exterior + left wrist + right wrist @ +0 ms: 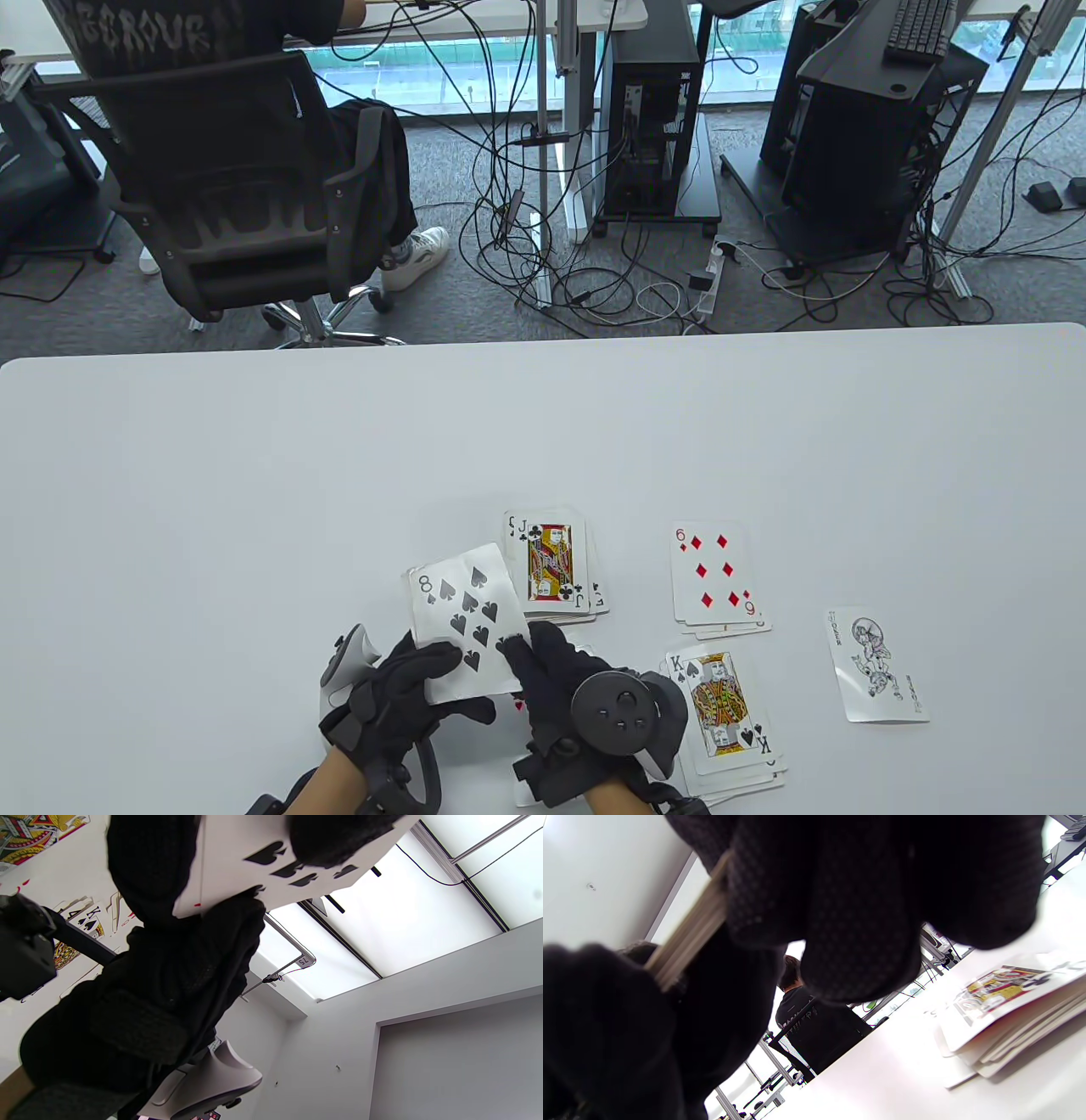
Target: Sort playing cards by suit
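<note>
My left hand [441, 679] holds a face-up deck with the 8 of spades [465, 615] on top, just above the table's near edge. My right hand [530, 658] pinches that top card at its right edge. The card's spade pips show in the left wrist view [263, 861], and the deck's edge shows between my fingers in the right wrist view [687, 938]. On the table lie a pile topped by the jack of clubs [553, 564], a pile topped by the 6 of diamonds [717, 577], a pile topped by the king of spades [728, 705] and a single joker [878, 666].
The white table [339, 475] runs wide to the left and far side. Beyond its far edge are an office chair with a seated person [246, 170], computer towers [653, 110] and floor cables. A court-card pile [1005, 993] lies close in the right wrist view.
</note>
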`<action>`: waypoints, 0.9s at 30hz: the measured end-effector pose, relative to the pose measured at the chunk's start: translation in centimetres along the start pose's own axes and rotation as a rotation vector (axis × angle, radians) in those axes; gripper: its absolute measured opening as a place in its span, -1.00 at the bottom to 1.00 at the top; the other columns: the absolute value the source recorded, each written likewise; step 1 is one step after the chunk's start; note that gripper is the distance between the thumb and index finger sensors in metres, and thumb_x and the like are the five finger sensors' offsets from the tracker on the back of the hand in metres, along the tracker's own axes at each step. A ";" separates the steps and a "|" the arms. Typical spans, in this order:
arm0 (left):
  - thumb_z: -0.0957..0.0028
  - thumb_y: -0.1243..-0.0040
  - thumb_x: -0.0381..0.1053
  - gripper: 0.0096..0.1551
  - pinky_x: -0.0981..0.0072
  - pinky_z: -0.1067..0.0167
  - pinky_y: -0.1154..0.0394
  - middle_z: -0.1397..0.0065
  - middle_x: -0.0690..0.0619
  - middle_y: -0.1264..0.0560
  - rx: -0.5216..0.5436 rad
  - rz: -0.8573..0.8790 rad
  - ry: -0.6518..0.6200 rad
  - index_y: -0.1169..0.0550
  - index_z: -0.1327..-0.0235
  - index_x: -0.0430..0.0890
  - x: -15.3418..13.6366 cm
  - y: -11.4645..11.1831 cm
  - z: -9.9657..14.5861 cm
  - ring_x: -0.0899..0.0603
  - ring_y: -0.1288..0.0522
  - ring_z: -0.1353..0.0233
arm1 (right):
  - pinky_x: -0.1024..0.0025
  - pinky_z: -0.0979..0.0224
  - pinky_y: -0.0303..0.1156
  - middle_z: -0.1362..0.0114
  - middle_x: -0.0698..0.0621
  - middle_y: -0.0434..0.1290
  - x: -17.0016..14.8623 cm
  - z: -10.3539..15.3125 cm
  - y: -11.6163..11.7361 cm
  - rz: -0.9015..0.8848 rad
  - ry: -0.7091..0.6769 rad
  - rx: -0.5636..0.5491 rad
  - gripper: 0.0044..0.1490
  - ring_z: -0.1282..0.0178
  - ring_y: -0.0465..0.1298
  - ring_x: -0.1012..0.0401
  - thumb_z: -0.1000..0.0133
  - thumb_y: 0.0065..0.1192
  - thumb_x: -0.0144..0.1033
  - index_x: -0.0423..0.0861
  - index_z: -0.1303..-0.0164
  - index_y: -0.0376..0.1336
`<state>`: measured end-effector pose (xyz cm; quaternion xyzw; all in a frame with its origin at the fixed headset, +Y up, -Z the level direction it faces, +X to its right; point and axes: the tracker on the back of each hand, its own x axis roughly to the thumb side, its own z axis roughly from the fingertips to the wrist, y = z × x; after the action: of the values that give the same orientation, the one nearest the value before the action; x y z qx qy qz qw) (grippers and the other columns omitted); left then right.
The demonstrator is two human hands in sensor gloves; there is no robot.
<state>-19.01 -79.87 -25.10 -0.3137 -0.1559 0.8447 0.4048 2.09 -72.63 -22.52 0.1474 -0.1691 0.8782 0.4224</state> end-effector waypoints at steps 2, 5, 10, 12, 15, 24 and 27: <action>-0.29 -0.06 0.06 -0.43 0.07 -0.17 -0.58 -0.62 0.14 -0.26 0.007 -0.004 0.003 -0.17 -0.51 0.19 0.0 0.0 0.0 -0.18 -0.39 -0.54 | 0.15 0.23 0.64 0.36 -0.03 0.61 -0.1 0.0 -0.2 0.031 0.000 -0.012 -0.51 0.38 0.68 0.10 -0.16 0.05 -0.33 -0.50 0.05 0.32; -0.29 -0.06 0.05 -0.43 0.07 -0.17 -0.58 -0.62 0.13 -0.26 0.018 -0.009 0.010 -0.16 -0.51 0.19 0.0 0.1 0.1 -0.18 -0.39 -0.54 | 0.15 0.23 0.64 0.36 -0.02 0.61 -0.4 -0.1 -0.6 0.060 0.019 -0.011 -0.50 0.39 0.68 0.11 -0.17 0.04 -0.34 -0.50 0.05 0.32; -0.29 -0.06 0.05 -0.44 0.07 -0.16 -0.58 -0.61 0.13 -0.26 0.043 0.007 -0.001 -0.17 -0.51 0.19 0.1 0.3 0.2 -0.18 -0.40 -0.53 | 0.17 0.27 0.64 0.39 0.00 0.60 -1.4 -0.3 -1.4 0.061 0.078 -0.047 -0.52 0.42 0.68 0.14 -0.17 0.03 -0.36 -0.51 0.07 0.32; -0.29 -0.06 0.06 -0.44 0.08 -0.16 -0.59 -0.61 0.14 -0.26 0.048 0.010 -0.007 -0.17 -0.51 0.19 0.2 0.4 0.3 -0.18 -0.40 -0.53 | 0.18 0.28 0.64 0.41 0.01 0.59 -1.9 -0.4 -2.1 0.053 0.100 -0.062 -0.52 0.44 0.67 0.15 -0.16 0.03 -0.37 -0.51 0.08 0.32; -0.29 -0.05 0.06 -0.44 0.08 -0.16 -0.59 -0.61 0.14 -0.27 0.055 0.027 -0.014 -0.16 -0.51 0.19 0.2 0.4 0.3 -0.17 -0.41 -0.53 | 0.19 0.29 0.64 0.42 0.02 0.59 -2.4 -0.5 -3.3 -0.004 0.136 -0.098 -0.52 0.46 0.67 0.16 -0.16 0.04 -0.37 -0.51 0.08 0.32; -0.30 -0.04 0.07 -0.44 0.09 -0.17 -0.59 -0.61 0.14 -0.26 0.093 0.058 -0.033 -0.16 -0.51 0.20 0.4 0.9 0.6 -0.17 -0.40 -0.53 | 0.18 0.36 0.63 0.48 0.00 0.59 -4.0 -1.9 -10.7 0.083 0.288 -0.001 -0.52 0.53 0.66 0.15 -0.16 0.07 -0.40 -0.55 0.09 0.34; -0.30 -0.04 0.07 -0.44 0.10 -0.16 -0.59 -0.61 0.14 -0.26 0.103 0.057 -0.039 -0.15 -0.51 0.20 0.5 1.0 0.6 -0.17 -0.40 -0.53 | 0.16 0.36 0.63 0.48 -0.01 0.59 -5.6 -1.1 -13.1 0.245 0.407 0.174 -0.52 0.53 0.66 0.14 -0.16 0.08 -0.40 -0.56 0.10 0.34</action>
<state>-20.25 -80.10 -25.35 -0.2803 -0.1113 0.8687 0.3929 15.70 -68.32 -23.51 -0.0182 -0.0207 0.9457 0.3240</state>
